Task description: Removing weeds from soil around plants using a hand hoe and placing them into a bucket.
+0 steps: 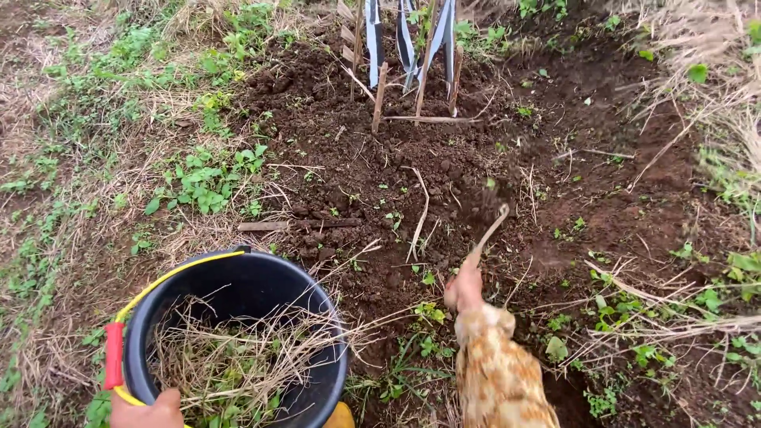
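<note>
Most of the frame is a patch of dark, crumbly dug soil point(444, 158) that fills the centre and upper right, scattered with dry stalks and small green seedlings. Pale dry grass and low green weeds point(202, 178) border it along the left side, and more straw-coloured grass lies down the right edge.

At the lower left stands a round black plastic bucket point(238, 277) with a yellow wire handle and a red grip sleeve point(114, 355) on its left rim. It is partly filled with pulled dry grass and green weeds point(230, 361). The left hand point(147, 412) shows only in part at the bottom edge, touching the bucket's near rim beside the yellow handle; whether its fingers are curled round the rim or handle I cannot tell.

At the top centre several thin wooden stakes point(380, 95) stand in the soil around strips of dark blue and white sheet material point(408, 40), with a loose stick lying across their base.

At the lower centre, a sleeve of patterned tan and cream fabric point(495, 372) reaches up from the bottom edge. The right hand point(464, 289) is closed tight round the lower end of a thin pale curved root or stalk point(489, 231), which rises from the fist up and to the right over the soil, its tip blurred. The hand is well to the right of the bucket, above bare earth
</note>
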